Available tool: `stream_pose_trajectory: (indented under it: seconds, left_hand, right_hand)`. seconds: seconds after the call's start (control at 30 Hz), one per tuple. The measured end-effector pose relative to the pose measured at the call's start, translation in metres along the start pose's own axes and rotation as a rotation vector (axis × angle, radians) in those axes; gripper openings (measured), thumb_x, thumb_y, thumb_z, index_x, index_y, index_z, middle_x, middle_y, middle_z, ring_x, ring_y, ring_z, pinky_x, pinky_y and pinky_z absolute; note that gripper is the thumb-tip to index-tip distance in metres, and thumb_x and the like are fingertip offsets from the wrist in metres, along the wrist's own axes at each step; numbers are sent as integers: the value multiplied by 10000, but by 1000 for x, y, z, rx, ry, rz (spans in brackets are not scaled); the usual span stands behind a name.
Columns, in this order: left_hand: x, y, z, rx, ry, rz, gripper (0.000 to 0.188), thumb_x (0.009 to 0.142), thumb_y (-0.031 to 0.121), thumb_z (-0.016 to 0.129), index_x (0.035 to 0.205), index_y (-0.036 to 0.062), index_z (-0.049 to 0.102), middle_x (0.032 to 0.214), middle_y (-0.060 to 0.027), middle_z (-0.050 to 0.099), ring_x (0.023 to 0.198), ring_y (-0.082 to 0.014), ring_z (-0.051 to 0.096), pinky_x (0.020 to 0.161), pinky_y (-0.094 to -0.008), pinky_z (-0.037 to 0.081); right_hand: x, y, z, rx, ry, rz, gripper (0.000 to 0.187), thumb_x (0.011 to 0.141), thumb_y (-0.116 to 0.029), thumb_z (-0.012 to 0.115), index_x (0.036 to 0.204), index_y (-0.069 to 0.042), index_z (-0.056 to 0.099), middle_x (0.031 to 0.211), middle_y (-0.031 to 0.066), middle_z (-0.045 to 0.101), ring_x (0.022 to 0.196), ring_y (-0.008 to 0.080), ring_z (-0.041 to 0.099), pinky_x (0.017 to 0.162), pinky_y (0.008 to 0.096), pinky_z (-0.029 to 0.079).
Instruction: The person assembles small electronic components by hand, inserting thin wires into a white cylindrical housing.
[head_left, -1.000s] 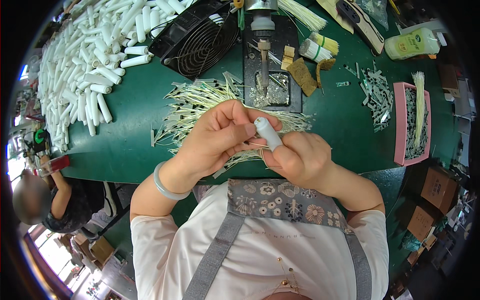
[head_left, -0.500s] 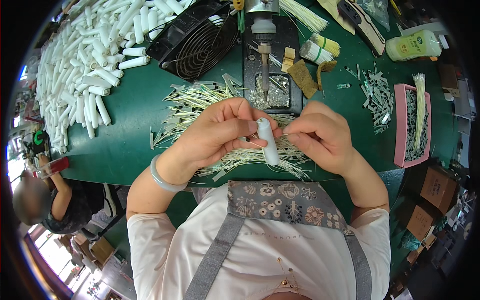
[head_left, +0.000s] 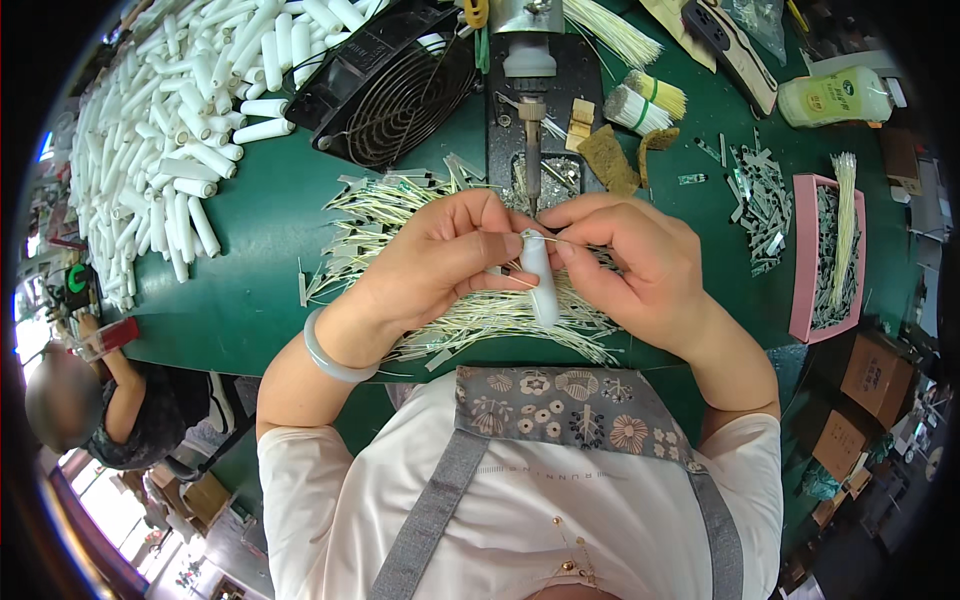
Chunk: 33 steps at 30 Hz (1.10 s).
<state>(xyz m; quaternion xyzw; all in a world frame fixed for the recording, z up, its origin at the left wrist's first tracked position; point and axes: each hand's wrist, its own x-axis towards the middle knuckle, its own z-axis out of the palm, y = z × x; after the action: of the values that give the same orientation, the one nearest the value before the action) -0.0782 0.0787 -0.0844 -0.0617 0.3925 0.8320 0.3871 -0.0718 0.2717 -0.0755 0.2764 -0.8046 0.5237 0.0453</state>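
My left hand [head_left: 455, 250] is closed around the top of a white cylindrical battery cell [head_left: 540, 285], which stands nearly upright with its lower end toward me. My right hand [head_left: 640, 260] pinches a thin pale wire [head_left: 548, 238] and brings it to the cell's top end. Just above that end is the tip of a soldering iron [head_left: 533, 165], mounted pointing down on a stand; whether it touches is hard to tell. Beneath both hands lies a wide heap of pale wires with small circuit boards [head_left: 500, 325].
A pile of white cells [head_left: 190, 130] covers the left of the green table. A black fan [head_left: 400, 95] stands beside the iron. To the right are sponge pieces [head_left: 610, 160], loose circuit boards [head_left: 762, 205], a pink box [head_left: 803, 260] and a bottle [head_left: 835, 97]. A person [head_left: 125, 400] sits far left.
My right hand has moved left and up, carrying the wire to the cell's top. The cell has shifted slightly and now sits just under the iron's tip.
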Motion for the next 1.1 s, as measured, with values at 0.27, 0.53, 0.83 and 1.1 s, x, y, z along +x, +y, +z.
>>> stream_pose_trajectory:
  seconds: [0.27,0.53,0.83,1.1]
  left_hand:
    - [3,2,2,0,41,-22,59,788,-31,493,761,-5,448,796,-66,539,739,-159,624,711,-277,554]
    - [6,3,-2,-6,-10,-15,54,806,4,499,758,1,475,889,-91,559,769,-157,605,747,-275,533]
    - [9,4,-1,17,6,1,39,779,-27,470,758,-19,438,906,-122,530,783,-199,618,722,-295,559]
    - [7,5,1,41,11,13,44,776,-26,468,747,-18,437,908,-147,542,808,-206,614,716,-291,559]
  right_hand:
    - [1,3,0,-73,11,-72,133,685,-5,642,785,-42,563,822,91,636,617,189,614,505,264,487]
    - [1,4,0,-72,39,-62,122,691,4,634,781,-38,562,813,93,637,596,185,609,496,259,483]
    - [4,4,0,-104,56,-94,117,690,5,631,768,-42,557,808,81,639,584,183,602,484,261,472]
    - [2,4,1,-107,68,-87,119,677,10,632,751,-45,557,783,79,634,591,182,600,487,260,468]
